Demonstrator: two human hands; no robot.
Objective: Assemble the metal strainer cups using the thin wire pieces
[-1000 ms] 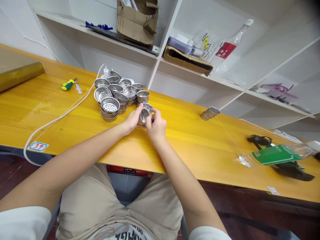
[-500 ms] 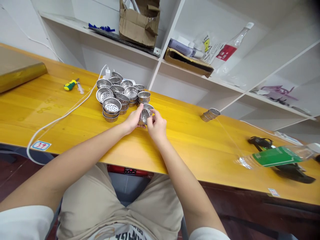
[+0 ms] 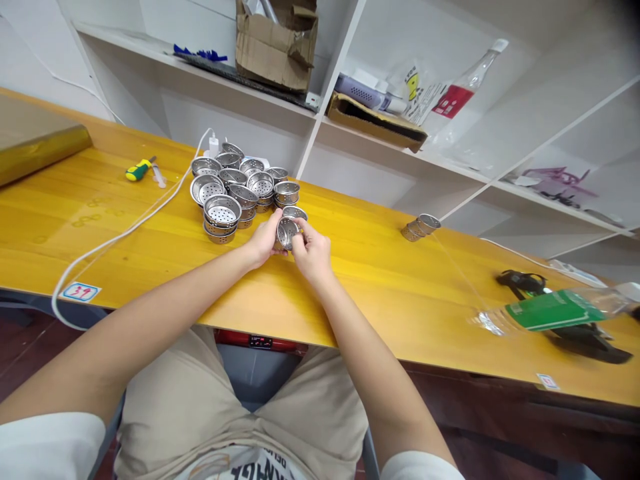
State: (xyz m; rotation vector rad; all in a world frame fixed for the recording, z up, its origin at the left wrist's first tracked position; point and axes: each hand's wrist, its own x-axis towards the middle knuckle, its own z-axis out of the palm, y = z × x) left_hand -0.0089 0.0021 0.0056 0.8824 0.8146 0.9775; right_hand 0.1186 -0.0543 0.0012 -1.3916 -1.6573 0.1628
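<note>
Between my hands, just above the table's near part, is a small perforated metal cup point(image 3: 287, 233), tilted so its opening faces me. My left hand point(image 3: 266, 239) is closed around its left side, with the fingertips hidden. On the right rim, my right hand point(image 3: 313, 249) pinches with thumb and forefinger. Right behind it stands another perforated cup point(image 3: 296, 213), partly covered by my fingers. Several stacks of the same metal cups point(image 3: 244, 190) crowd together to the left and beyond my hands, some tipped.
A short cup stack point(image 3: 420, 227) leans at the far right. A yellow-green screwdriver point(image 3: 140, 169) lies at the left, near a white cable point(image 3: 145, 227). A green-labelled bottle point(image 3: 555, 310) lies at the right. White shelves point(image 3: 320, 133) rise behind the table point(image 3: 370, 287).
The held cup has turned slightly, its opening now facing me more. My right fingers have shifted a little down its rim. The camera view has moved slightly.
</note>
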